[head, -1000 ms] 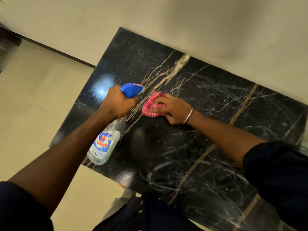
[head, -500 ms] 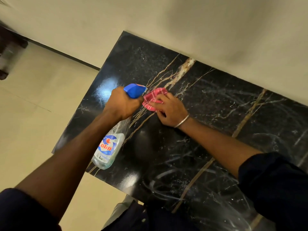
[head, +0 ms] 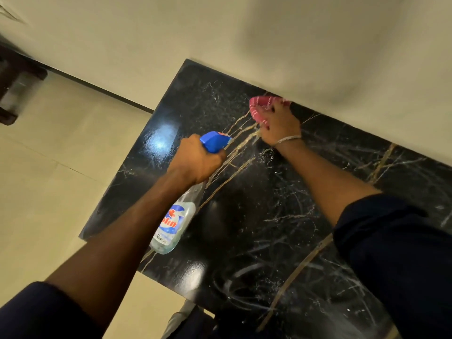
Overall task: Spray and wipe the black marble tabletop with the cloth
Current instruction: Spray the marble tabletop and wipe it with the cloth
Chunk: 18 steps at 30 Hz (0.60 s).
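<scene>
Two hands: each grips one thing over the tabletop (head: 256, 216).
Left hand (head: 195, 160): closed round the neck of the spray bottle (head: 176, 221), held above the left half of the top (whether a finger is on the trigger is hidden).
Bottle axis: base towards the near left edge, blue head aimed at the far edge, roughly at the cloth.
Right hand (head: 278, 126): fingers bent over the bunched pink cloth (head: 260, 105), pressing it onto the marble.
Cloth: at the far edge, right against the wall (head: 318, 45); actual contact with the wall cannot be made out.
Deciding relation: the cloth sits at the far limit, so the marble left to cover lies nearer the person and along that edge to either side; the right hand is much the nearer to it.
Step, as judged: wiping, with pale streaks showing towards the near right corner.
</scene>
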Tool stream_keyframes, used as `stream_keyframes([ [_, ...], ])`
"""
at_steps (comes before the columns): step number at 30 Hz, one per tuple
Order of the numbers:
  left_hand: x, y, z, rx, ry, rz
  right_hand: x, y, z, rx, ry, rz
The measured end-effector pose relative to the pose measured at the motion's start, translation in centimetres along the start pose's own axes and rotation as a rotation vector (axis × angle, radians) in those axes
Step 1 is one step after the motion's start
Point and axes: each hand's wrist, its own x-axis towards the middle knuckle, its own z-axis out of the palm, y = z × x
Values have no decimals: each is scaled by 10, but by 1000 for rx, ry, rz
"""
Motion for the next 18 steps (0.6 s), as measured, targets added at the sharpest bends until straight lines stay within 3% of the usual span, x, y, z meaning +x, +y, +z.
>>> stream_keyframes([
  [4, 3, 2, 4, -12, 12, -6, -63, -30, 27, 108, -35, -254],
  [7, 2, 7, 5, -18, -14, 12, -60, -15, 26, 143, -94, -397],
  [12, 0, 15, 7, -25, -10, 46, 5, 40, -16, 178, -65, -48],
  [18, -1, 25, 14, 26, -82, 110, -15, 119, -42, 138, -171, 70],
])
